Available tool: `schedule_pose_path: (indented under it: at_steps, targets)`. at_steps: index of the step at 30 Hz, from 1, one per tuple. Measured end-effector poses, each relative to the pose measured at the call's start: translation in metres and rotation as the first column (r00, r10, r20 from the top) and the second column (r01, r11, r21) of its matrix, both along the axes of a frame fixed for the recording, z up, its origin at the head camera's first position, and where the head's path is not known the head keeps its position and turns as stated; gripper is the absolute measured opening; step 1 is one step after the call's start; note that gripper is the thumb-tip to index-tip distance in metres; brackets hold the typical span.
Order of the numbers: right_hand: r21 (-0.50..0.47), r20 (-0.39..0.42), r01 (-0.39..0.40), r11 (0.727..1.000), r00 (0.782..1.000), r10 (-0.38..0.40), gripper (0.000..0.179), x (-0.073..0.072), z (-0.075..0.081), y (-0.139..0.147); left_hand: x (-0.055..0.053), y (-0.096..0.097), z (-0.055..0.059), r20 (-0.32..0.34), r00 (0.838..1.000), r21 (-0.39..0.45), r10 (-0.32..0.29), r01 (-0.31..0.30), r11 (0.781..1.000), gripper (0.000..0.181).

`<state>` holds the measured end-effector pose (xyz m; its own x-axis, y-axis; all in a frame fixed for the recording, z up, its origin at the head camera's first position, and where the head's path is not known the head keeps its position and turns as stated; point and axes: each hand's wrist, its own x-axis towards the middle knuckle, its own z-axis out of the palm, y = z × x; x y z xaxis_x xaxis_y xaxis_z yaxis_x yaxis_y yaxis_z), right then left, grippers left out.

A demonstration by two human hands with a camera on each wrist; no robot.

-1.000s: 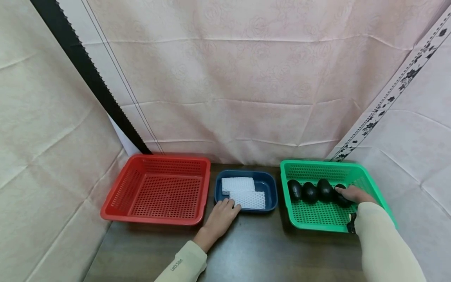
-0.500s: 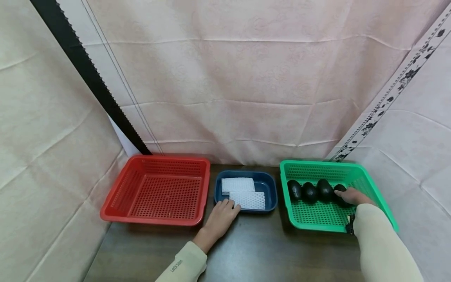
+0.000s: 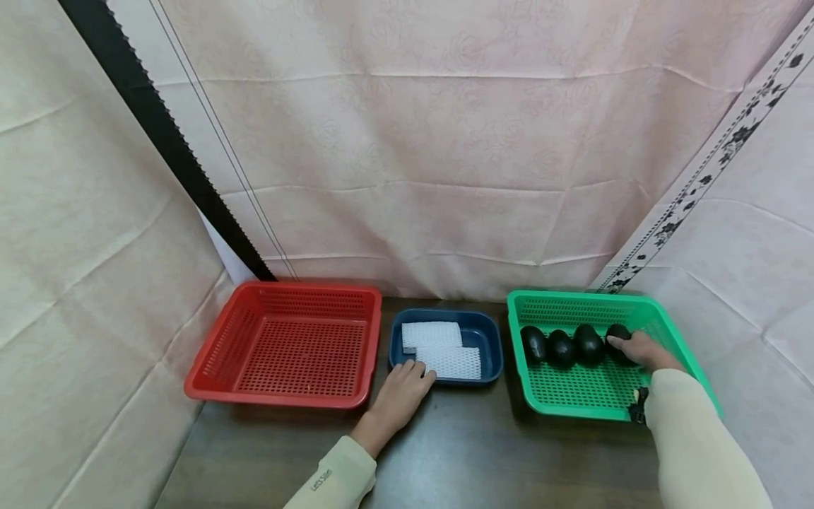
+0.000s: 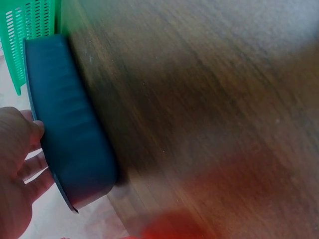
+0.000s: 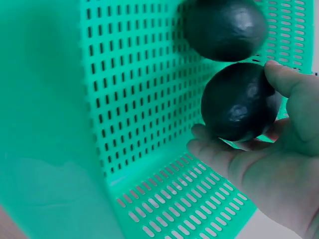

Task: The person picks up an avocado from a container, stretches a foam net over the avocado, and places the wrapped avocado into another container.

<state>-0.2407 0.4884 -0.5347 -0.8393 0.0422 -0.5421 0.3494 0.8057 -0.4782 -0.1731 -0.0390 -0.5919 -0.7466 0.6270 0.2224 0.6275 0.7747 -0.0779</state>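
My right hand [image 3: 644, 350] grips a dark, glossy avocado [image 5: 240, 102], thumb on one side and fingers curled round the other. This fruit is at the right end of a row of several similar avocados [image 3: 560, 348] in the green basket [image 3: 572, 410]. My left hand [image 3: 399, 396] holds the near left rim of a small blue tray [image 4: 70, 114]. In the left wrist view its thumb lies on the outer wall and its fingers reach over the rim. Two white foam net sleeves [image 3: 448, 362] lie flat in that tray, overlapping slightly.
A red perforated basket [image 3: 299, 399] stands left of the blue tray on the dark wooden table [image 3: 483, 452]. Pale cloth [image 3: 445, 177] hangs behind and on both sides. A small black item [image 3: 638, 406] shows at the right wrist.
My right hand has shifted the rightmost avocado slightly up and away, and more of it shows now. The left hand stays on the tray rim.
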Motion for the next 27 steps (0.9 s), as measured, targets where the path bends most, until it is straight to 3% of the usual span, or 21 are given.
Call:
schedule_pose_path:
  at_steps: [5,14,17,22,27]
  targets:
    - [-0.022,-0.068,0.005,1.000,0.998,-0.006,0.095,0.002,0.009,0.000,0.000,0.000,-0.001,0.013,1.000,-0.004,0.001,-0.001,1.000,0.030]
    - [-0.155,-0.161,0.038,0.987,0.985,-0.063,0.075,0.000,0.021,-0.004,-0.001,0.000,-0.001,0.008,1.000,0.005,0.001,-0.001,1.000,0.028]
    - [-0.130,-0.190,0.000,0.992,0.981,-0.025,0.073,0.001,0.024,-0.008,-0.001,0.001,-0.001,0.013,1.000,0.000,0.003,-0.003,1.000,0.028]
    - [-0.059,-0.240,-0.061,0.996,0.970,0.045,0.085,0.003,0.032,-0.019,-0.001,0.001,-0.001,0.028,1.000,-0.002,0.008,-0.008,1.000,0.028]
    - [-0.055,-0.265,-0.074,0.996,0.962,0.057,0.086,0.003,0.038,-0.035,-0.002,0.001,-0.002,0.029,1.000,-0.001,0.012,-0.012,1.000,0.029]
